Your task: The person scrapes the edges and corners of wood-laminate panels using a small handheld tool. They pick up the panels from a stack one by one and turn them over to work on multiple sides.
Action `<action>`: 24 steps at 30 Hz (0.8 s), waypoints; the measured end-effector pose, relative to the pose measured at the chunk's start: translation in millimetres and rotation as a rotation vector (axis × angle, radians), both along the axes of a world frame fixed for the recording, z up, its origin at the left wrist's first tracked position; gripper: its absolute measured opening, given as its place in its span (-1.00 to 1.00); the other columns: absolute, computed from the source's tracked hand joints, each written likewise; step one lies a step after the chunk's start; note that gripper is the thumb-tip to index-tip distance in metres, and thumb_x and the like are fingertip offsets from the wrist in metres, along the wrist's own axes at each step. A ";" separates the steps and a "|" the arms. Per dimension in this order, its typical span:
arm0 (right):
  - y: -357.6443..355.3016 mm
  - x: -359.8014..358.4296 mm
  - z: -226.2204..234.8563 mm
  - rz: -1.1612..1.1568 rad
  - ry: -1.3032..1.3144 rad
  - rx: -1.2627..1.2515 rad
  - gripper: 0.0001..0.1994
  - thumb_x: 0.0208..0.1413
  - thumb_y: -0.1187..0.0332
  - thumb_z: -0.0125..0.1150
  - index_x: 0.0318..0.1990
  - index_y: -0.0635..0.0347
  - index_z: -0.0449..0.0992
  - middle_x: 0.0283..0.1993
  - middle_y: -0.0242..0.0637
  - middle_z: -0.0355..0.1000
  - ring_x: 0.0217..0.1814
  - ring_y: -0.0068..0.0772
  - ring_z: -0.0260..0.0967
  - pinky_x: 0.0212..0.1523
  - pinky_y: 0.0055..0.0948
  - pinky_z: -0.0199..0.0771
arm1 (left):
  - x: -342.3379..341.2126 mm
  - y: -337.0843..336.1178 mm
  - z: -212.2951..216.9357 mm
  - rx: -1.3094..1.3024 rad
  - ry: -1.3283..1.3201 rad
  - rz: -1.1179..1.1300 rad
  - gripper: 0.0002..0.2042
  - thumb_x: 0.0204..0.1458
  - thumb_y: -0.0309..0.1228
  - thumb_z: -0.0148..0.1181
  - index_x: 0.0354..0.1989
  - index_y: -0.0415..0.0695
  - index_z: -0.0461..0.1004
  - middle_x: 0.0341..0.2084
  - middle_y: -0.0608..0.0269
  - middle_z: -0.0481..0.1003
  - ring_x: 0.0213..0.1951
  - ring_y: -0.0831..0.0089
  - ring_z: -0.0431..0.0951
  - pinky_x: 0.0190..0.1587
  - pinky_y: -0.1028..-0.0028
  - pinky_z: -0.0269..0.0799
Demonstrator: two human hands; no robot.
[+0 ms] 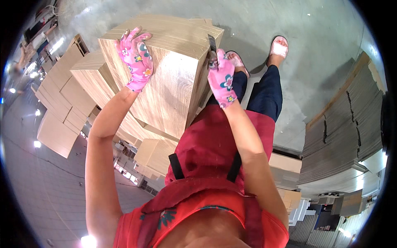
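A tall stack of boards (171, 89) with a wood-grain top face stands in front of me, its layered edges showing on the far side. My left hand (137, 61), in a pink flowered glove, lies on the stack near its far left edge, fingers stretched and apart. Beside the stack's right corner is my right hand (222, 78), in a matching glove, closed round a dark flat blade-like tool (212, 42). The tool's tip points away from me, next to the board edges. Its exact kind and its grip are hidden by my fingers.
Another wood-grain stack (93, 76) stands to the left, with brown cardboard sheets (62, 99) beyond it. Large piles of grey flat sheets (341, 128) rise on the right. My feet in pink slippers (279, 45) are on the grey concrete floor (306, 62).
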State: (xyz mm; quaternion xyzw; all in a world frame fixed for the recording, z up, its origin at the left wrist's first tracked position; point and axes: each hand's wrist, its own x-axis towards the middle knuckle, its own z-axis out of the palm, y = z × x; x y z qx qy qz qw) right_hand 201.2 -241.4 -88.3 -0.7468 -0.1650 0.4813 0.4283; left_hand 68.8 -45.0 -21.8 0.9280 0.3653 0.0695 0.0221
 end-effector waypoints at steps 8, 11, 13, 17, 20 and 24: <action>-34.0 -21.8 45.0 -0.113 0.398 0.287 -0.87 0.06 0.38 0.06 -0.23 0.11 0.41 -0.49 -0.35 0.34 -0.50 -0.38 0.34 -0.52 -0.54 0.28 | 2.5 -1.2 -1.3 -0.033 -0.013 0.012 -0.73 0.24 -0.28 -0.27 -0.15 -0.10 0.39 -0.12 0.33 0.51 0.15 0.31 0.29 0.31 0.20 -0.26; -25.1 2.2 68.4 0.262 -0.264 0.621 -0.90 0.06 0.35 0.08 -0.26 0.07 0.42 -0.46 -0.32 0.35 -0.48 -0.31 0.35 -0.52 -0.56 0.28 | 0.1 -6.4 0.9 -0.064 0.014 0.015 -0.73 0.23 -0.28 -0.26 -0.10 -0.10 0.36 -0.11 0.31 0.51 0.15 0.31 0.29 0.31 0.21 -0.28; -15.1 8.0 48.8 0.050 -0.196 0.359 -0.94 0.01 0.45 0.06 -0.33 0.10 0.38 -0.53 -0.28 0.32 -0.52 -0.25 0.33 -0.53 -0.48 0.27 | -0.5 -2.5 3.0 -0.052 0.056 -0.012 -0.72 0.24 -0.28 -0.27 -0.05 -0.11 0.34 -0.11 0.30 0.50 0.15 0.32 0.28 0.31 0.21 -0.28; -3.4 8.7 -24.2 -0.057 0.153 0.033 -0.92 0.04 0.49 0.02 -0.31 0.28 0.40 -0.53 -0.05 0.38 -0.48 0.00 0.37 -0.52 -0.28 0.28 | -7.7 -3.1 -9.4 -0.116 -0.076 0.037 -0.71 0.23 -0.28 -0.27 -0.05 -0.11 0.35 -0.10 0.30 0.50 0.15 0.31 0.28 0.31 0.21 -0.27; 0.1 8.3 -6.1 0.008 0.042 0.028 -0.86 -0.03 0.53 0.01 -0.27 0.25 0.36 -0.55 -0.07 0.39 -0.49 0.01 0.38 -0.50 -0.23 0.33 | 2.8 -2.2 0.2 -0.017 0.009 -0.009 -0.70 0.24 -0.27 -0.29 -0.09 -0.11 0.38 -0.10 0.32 0.50 0.16 0.31 0.28 0.30 0.20 -0.24; -9.1 -2.7 35.4 -0.101 0.085 0.151 -0.85 -0.07 0.53 0.03 -0.28 0.17 0.36 -0.58 -0.15 0.38 -0.53 -0.08 0.40 -0.52 -0.22 0.36 | 5.9 -5.3 5.1 -0.005 0.035 -0.014 -0.69 0.24 -0.26 -0.30 -0.11 -0.11 0.40 -0.13 0.34 0.51 0.16 0.29 0.28 0.30 0.19 -0.21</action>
